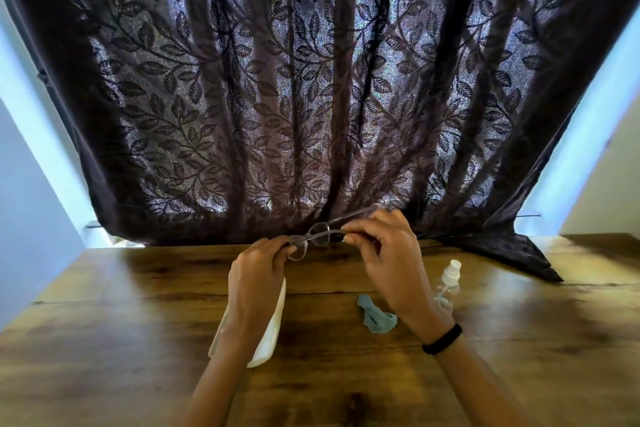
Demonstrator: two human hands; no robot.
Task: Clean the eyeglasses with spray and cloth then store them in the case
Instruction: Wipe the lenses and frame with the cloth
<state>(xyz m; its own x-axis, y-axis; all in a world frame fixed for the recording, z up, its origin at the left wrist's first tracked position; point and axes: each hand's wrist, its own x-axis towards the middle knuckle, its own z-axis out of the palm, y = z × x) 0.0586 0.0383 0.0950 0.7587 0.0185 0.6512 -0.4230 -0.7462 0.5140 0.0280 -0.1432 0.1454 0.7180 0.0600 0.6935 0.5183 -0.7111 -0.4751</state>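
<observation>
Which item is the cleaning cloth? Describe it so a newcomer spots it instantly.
Start at the wooden table below the dark leaf-patterned curtain. Beneath the right hand, left of the clear spray bottle, lies the cleaning cloth. It is the only blue-grey, crumpled, soft thing there; the case is white.

No lettering, brand, number or sign is showing legibly anywhere in this view. The small clear plastic spray bottle with a white cap [449,279] is presenting no readable label, the white oblong glasses case [270,329] is lying with a plain face, and the crumpled blue-grey cleaning cloth [375,317] is carrying no visible print. The thin-framed clear eyeglasses [313,240] are too small for any marking on them to be made out.
</observation>
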